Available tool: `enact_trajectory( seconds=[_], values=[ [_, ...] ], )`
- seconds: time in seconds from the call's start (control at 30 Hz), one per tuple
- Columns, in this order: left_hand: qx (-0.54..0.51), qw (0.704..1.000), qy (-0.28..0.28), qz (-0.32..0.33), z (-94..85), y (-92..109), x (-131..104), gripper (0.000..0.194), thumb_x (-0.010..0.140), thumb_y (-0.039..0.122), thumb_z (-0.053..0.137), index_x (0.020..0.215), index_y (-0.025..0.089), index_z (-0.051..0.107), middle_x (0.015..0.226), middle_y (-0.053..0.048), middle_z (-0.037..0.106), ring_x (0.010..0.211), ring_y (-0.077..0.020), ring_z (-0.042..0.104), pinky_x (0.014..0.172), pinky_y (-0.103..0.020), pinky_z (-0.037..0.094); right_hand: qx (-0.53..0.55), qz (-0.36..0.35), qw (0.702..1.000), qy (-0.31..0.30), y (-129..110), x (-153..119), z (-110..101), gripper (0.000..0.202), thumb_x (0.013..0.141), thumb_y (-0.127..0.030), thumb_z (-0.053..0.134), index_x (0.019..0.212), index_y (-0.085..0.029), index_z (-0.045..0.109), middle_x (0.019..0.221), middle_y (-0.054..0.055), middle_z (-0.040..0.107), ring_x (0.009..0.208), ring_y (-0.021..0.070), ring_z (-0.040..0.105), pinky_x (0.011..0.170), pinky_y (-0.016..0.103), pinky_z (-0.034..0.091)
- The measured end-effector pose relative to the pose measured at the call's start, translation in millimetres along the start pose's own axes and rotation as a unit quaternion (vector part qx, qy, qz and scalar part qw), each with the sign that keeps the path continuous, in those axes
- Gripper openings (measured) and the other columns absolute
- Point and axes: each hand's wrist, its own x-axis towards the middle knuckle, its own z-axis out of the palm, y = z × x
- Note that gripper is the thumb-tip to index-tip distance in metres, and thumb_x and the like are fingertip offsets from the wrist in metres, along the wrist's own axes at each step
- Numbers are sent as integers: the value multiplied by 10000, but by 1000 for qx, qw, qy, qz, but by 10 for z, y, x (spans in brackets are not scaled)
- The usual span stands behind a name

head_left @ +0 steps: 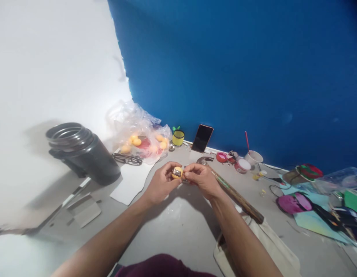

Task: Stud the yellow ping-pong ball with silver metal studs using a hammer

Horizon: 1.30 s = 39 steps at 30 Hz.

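The work in hand looks partly done: the yellow ball (178, 169) carries a cluster of shiny, silvery bits on the side facing up, while the rest of its visible surface is bare and smooth. How much is left cannot be told, since fingers cover part of it. The left hand (161, 185) grips the ball above the middle of the table (174, 238); the right hand (201, 180) has thumb and forefinger drawn together at the ball's edge, though whether they pinch something small is unclear. Similar plain, rounded yellow balls (137, 142) show through a crinkled, clear plastic bag (128, 119). Beside the right hand lies a hammer (238, 196) with a worn wooden handle, and near the left, flat white paper (131, 184).
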Motion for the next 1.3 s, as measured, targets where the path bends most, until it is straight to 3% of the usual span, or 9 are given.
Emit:
enact_trajectory(
  seconds=[0.6, 1.13, 1.3],
  values=[
    [10, 1000, -9, -9, -7, 23, -9, 351, 703, 232, 722, 1044, 185, 651, 871, -9, 694, 740, -157, 638, 635, -261, 505, -44, -14, 999, -6, -13, -13, -28, 262, 691, -395, 869, 778, -175, 758, 647, -14, 650, 567, 94, 475, 570, 247, 355],
    [13, 999, 41, 15, 24, -26, -25, 345, 680, 234, 768, 1011, 160, 706, 833, -10, 706, 691, -143, 613, 610, -247, 509, -93, -39, 995, 6, -54, -42, 44, 192, 709, -334, 791, 739, -169, 698, 620, -25, 637, 537, 85, 496, 511, 209, 383],
    [3, 998, 68, 13, 72, -23, -50, 351, 674, 261, 776, 1005, 155, 720, 811, -7, 696, 661, -138, 600, 594, -246, 500, -86, -24, 996, 19, -83, -55, 117, 221, 699, -371, 777, 743, -181, 673, 661, -6, 666, 542, 117, 564, 478, 233, 487]
  ],
)
